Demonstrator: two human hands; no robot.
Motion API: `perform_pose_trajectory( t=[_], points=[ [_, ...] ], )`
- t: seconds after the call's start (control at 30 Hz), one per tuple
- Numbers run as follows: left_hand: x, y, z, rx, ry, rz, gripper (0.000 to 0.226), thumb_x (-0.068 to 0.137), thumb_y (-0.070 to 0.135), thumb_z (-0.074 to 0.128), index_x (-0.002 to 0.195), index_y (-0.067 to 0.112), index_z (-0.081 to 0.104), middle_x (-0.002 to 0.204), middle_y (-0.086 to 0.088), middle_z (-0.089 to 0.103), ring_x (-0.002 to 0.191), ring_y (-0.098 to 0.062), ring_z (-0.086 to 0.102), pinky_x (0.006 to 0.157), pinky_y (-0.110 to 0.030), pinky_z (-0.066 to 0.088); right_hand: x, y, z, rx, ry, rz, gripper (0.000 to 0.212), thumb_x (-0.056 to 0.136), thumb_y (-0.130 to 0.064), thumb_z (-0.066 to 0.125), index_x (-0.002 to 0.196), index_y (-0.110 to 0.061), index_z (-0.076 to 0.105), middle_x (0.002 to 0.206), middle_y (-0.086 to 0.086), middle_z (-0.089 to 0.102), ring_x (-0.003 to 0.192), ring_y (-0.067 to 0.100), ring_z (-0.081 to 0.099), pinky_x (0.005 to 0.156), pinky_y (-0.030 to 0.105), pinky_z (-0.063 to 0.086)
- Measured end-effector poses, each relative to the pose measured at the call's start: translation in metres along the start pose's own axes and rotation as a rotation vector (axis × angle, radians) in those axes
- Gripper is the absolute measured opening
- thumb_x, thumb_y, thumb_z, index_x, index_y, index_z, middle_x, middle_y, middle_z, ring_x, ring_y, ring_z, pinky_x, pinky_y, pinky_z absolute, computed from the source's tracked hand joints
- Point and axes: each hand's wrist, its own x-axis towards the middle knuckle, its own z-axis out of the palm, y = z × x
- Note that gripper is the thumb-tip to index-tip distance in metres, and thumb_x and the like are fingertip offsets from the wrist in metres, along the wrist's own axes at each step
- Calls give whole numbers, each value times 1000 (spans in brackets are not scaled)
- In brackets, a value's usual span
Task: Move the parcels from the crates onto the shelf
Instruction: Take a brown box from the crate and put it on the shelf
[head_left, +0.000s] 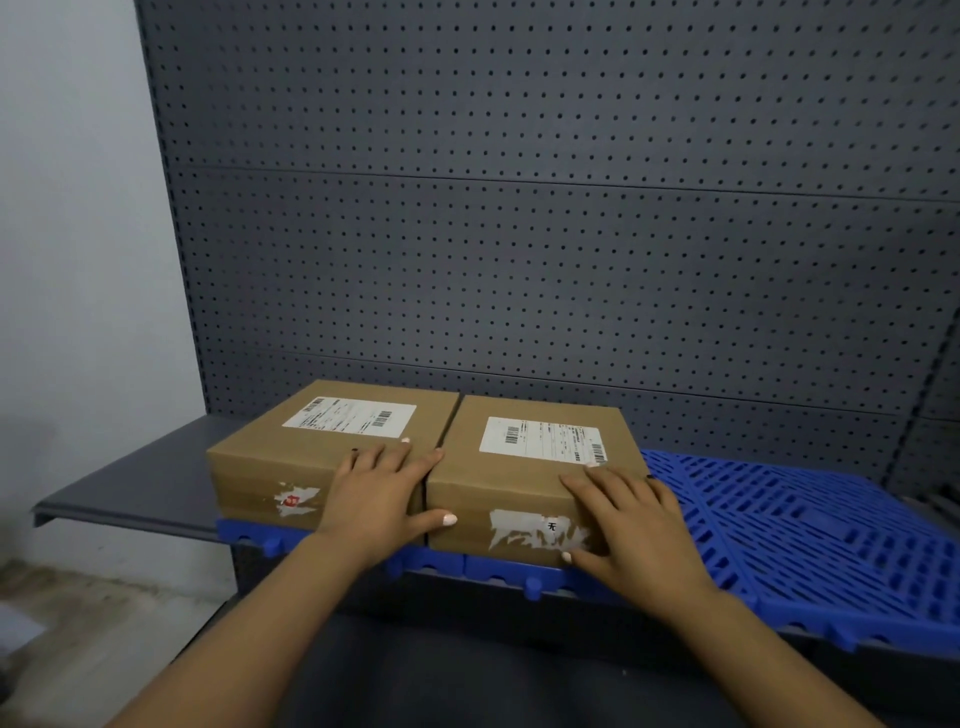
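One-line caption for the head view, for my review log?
Both hands, left and right, rest on two cardboard parcels side by side on the blue-matted shelf.

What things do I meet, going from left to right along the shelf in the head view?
Bare grey shelf → left parcel → left hand → right parcel → right hand → blue grid mat.

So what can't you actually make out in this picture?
- Crates: outside the head view, none visible.
- Print on both shipping labels: too small to read.
- Front corners of the left parcel and right parcel: covered by the left hand and right hand.
- Floor, lower left: blurred.
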Motion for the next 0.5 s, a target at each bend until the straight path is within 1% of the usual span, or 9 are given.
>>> perform_pose_trajectory(
  t=[0.07, 0.27, 0.4, 0.43, 0.5],
  points=[
    [0, 1, 0, -2, 11, -3, 81, 79, 78, 39, 148, 44, 14, 157, 3, 22, 141, -23, 21, 115, -43, 17, 2, -1, 2, -11, 19, 10, 79, 66, -63, 69, 134, -34, 41, 132, -3, 55, 124, 23, 50, 100, 49, 39],
    [-1, 2, 2, -2, 16, -12, 81, 80, 78, 39, 148, 43, 13, 157, 2, 21, 141, -24, 21, 116, -44, 16, 2, -2, 2, -22, 50, 31, 80, 64, -64, 70, 133, -35, 42, 129, -5, 57, 120, 21, 53, 98, 48, 41],
    [1, 3, 3, 22, -9, -9, 80, 81, 77, 37, 148, 42, 11, 157, -2, 20, 142, -27, 19, 117, -48, 12, 0, -4, 2, -9, 42, 50, 79, 69, -63, 67, 136, -35, 38, 134, -4, 54, 125, 21, 49, 103, 48, 36],
    [2, 3, 3, 31, -26, -5, 80, 81, 77, 36, 148, 41, 10, 157, -3, 19, 143, -28, 18, 117, -49, 10, 0, -4, 1, -15, 22, 51, 79, 71, -64, 65, 138, -36, 35, 137, -4, 51, 128, 20, 45, 105, 48, 33],
    [4, 3, 0, 35, -68, 3, 81, 82, 77, 36, 148, 40, 10, 157, -6, 19, 143, -31, 16, 117, -51, 7, 1, -4, -4, -4, -14, 25, 79, 78, -65, 57, 145, -38, 25, 149, -5, 38, 138, 19, 31, 113, 47, 20]
  ],
)
